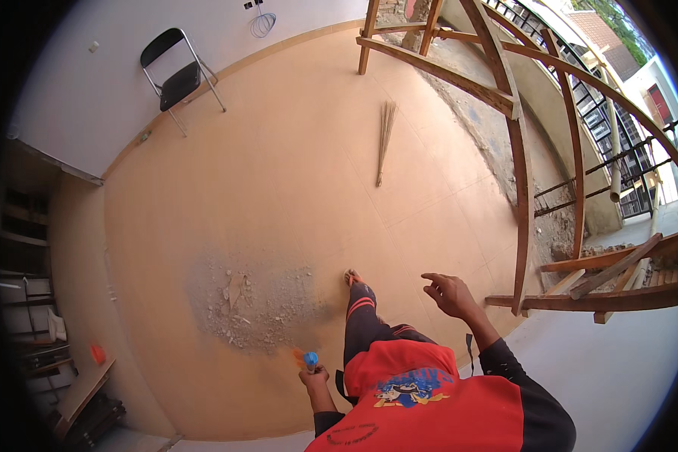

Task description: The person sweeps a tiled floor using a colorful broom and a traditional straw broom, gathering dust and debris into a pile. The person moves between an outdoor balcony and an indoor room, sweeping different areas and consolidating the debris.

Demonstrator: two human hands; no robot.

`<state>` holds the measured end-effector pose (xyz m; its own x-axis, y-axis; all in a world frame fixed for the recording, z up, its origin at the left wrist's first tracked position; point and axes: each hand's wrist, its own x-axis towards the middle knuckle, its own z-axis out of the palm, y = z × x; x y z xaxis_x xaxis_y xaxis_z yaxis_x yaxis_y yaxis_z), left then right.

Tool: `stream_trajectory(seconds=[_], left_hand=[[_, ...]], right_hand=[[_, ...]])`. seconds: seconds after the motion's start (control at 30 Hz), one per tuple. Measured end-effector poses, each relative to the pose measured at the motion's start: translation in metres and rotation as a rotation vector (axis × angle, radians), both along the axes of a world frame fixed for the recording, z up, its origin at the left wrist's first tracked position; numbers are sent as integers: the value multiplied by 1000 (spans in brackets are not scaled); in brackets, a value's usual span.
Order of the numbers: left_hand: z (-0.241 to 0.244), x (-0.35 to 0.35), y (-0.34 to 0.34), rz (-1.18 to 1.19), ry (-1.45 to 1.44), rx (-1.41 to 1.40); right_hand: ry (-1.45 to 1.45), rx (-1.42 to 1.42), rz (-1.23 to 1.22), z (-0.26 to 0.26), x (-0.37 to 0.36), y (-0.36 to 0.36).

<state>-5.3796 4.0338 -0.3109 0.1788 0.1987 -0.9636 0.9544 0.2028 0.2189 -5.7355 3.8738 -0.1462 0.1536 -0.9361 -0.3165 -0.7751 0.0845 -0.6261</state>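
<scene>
My left hand is closed around what looks like a broom or brush, with a round blue part on top and orange bristles showing beside it. A patch of grey rubble and dust covers the floor just beyond that hand. My right hand hangs in the air on the other side, fingers apart, holding nothing. Farther out, a stick broom lies on the tan tiled floor, its bristle ends spread away from me.
Wooden scaffold framing stands at the right, beside a broken floor edge. A black folding chair is against the far wall. Boards and dark stacked pieces lie lower left, near an orange object.
</scene>
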Motion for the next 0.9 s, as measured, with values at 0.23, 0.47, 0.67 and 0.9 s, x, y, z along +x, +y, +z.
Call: stream_trajectory(seconds=[0.23,0.47,0.67,0.9], left_hand=[[-77,15,-139,-199,-84,-6],[-30,12,-322,-821,-279,550],[-67,12,-413,-854,-523,416],[-106,-55,-528,-900,-442,310]], right_hand=[[3,181,95,-64,-9,-125],[-32,247,-78,-109,-61,-313],[140,517,-116,-290,-83,-451],[337,662,-257,-562,-77,-570]])
